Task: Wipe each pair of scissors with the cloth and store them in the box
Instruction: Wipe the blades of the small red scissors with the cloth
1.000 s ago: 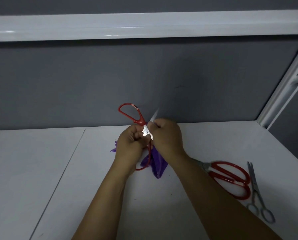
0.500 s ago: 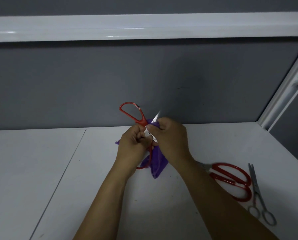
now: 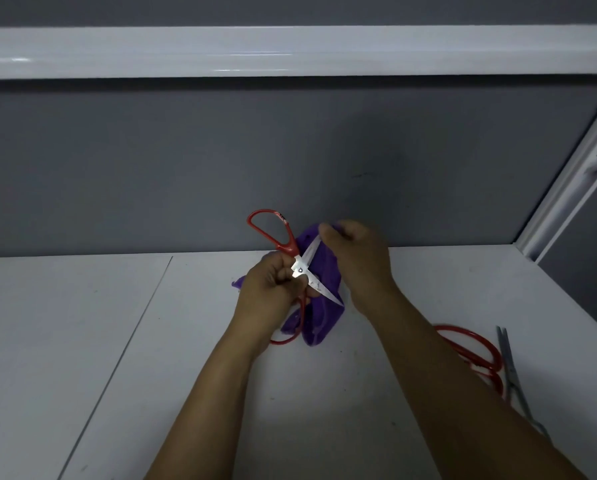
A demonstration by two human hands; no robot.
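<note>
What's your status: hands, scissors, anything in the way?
Left hand grips open red-handled scissors at pivot. Right hand pinches purple cloth over upper blade. Second red pair, steel pair lie on table. Box not in view; nothing blocking.

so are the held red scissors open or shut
Open: the red scissors show blades splayed apart at the pivot, one up, one down across the purple cloth.

White tabletop seen across lower half, dimly lit. Thin dark seam drawn diagonally through its left part. Grey back panel set upright behind tabletop; small dark mark noted on it, right of centre. Glossy white shelf edge mounted above panel. White frame post slanted at far right.
</note>
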